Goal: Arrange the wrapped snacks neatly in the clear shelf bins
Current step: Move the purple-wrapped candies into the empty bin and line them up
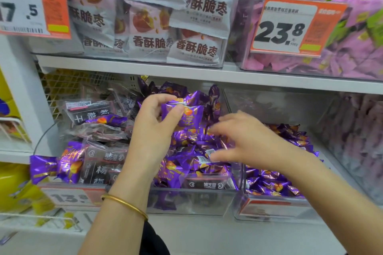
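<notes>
I'm pinching one purple snack (184, 115) between the thumb and fingers of my left hand (155, 124), holding it above the pile (186, 163) so I can set it down straight. My right hand (240, 143) is hovering over that pile. It's blurred, so I can't tell whether it's gripping anything. The clear bin (186, 201) is sitting under both wrists.

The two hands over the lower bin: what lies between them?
In the head view, a heap of purple-wrapped snacks fills the gap between the left hand, which pinches one purple snack, and the right hand.
</notes>
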Demonstrator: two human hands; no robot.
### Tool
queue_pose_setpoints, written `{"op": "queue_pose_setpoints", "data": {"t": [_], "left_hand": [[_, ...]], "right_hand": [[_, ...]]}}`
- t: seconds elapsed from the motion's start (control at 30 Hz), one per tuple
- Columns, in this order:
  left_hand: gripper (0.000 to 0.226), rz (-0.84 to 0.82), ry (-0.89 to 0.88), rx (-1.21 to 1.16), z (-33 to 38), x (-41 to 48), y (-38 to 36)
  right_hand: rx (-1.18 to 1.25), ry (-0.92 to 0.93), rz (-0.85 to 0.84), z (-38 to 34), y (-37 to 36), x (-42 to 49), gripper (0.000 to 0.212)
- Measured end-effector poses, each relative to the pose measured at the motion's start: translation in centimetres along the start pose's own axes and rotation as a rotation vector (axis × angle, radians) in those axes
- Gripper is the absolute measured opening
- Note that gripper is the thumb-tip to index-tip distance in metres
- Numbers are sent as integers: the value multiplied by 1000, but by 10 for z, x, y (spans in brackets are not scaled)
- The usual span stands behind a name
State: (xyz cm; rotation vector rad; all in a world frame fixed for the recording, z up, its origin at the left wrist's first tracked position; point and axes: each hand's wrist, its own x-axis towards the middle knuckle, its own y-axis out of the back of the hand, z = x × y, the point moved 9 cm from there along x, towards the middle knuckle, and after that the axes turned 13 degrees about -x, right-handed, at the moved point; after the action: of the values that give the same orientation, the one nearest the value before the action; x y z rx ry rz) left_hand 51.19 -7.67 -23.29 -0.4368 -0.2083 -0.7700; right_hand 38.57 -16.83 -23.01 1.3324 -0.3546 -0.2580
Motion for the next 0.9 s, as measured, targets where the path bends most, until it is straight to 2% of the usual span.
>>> {"op": "queue_pose_setpoints", "data": {"t": [0.07, 0.13, 0.33, 0.47, 0.63, 0.77, 0.9], "left_hand": [[14, -8, 7, 1, 0, -1, -1], [13, -13, 21, -9, 0, -1, -3], [14, 24, 33, -72, 1, -1, 1], [15, 36, 13, -86, 4, 0, 1], [17, 38, 12, -74, 4, 0, 2], [17, 38, 16, -60, 4, -1, 3], [20, 21, 49, -74, 2, -4, -2]], "right_hand": [[-198, 59, -152, -14, -20, 1, 67], [-220, 71, -176, -20, -26, 4, 67], [-162, 56, -92, -10, -13, 8, 37], [-56, 72, -96, -7, -9, 6, 37], [0, 89, 27, -18, -2, 6, 34], [242, -8, 145, -14, 13, -1, 32], [534, -101, 241, 2, 22, -14, 21]]}}
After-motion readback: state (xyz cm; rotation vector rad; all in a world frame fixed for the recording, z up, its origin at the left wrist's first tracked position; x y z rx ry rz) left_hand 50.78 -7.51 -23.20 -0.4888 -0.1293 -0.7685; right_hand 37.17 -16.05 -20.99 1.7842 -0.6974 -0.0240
